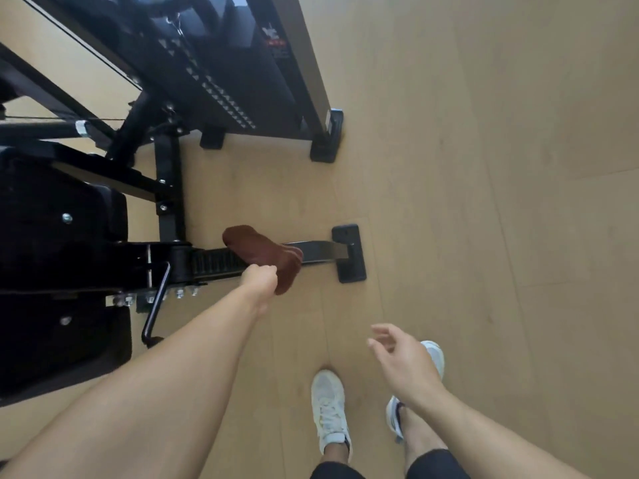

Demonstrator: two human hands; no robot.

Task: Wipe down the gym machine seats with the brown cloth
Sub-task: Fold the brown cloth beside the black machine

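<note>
My left hand is stretched forward and grips the brown cloth, which hangs folded over the black floor rail of the gym machine. The machine's black padded seat fills the left edge of the view, with a second black pad below it. My right hand hovers lower right above my shoes, fingers apart and holding nothing.
A black adjustment lever sticks out under the seat. The weight stack and frame stand at the top, with black feet on the light wooden floor. My two white shoes stand at the bottom.
</note>
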